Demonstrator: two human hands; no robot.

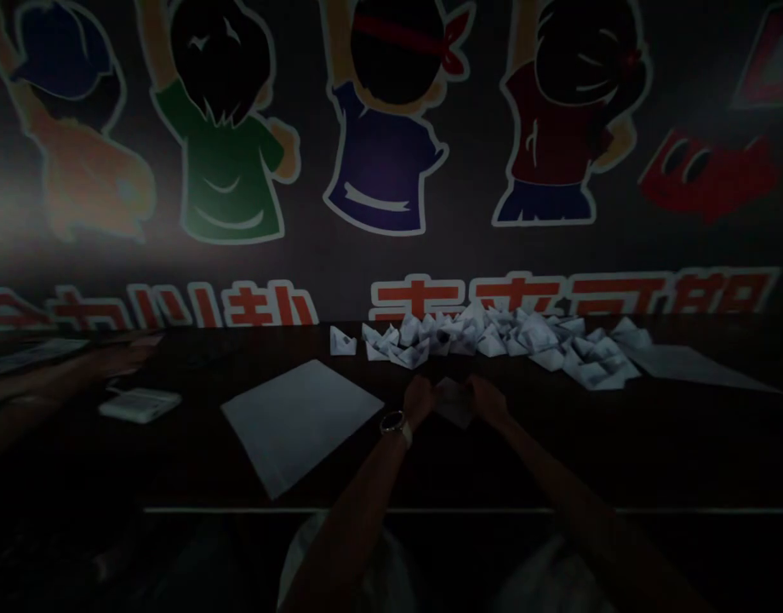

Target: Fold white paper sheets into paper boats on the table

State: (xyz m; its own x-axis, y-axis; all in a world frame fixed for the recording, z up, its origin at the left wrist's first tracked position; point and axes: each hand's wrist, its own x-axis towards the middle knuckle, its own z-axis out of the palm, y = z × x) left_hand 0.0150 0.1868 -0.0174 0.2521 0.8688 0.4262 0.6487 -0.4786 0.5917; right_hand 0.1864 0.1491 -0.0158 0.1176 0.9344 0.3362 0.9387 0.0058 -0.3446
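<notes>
Between my two hands is a piece of folded paper (454,403), pale and dim against the dark table. My left hand (420,400), with a watch (392,422) on its wrist, is closed on the paper's left side. On the right side, my right hand (487,398) grips the same paper with bent fingers. Just beyond my hands lies a pile of folded white paper boats (481,334). To the left of my left hand rests a flat stack of white paper sheets (302,421).
Another person's arm (104,362) reaches in from the left edge. Near it is a small white box-like object (140,405). A flat paper sheet (698,366) lies at the right of the boats. A painted wall (315,255) stands behind the dark table (653,451).
</notes>
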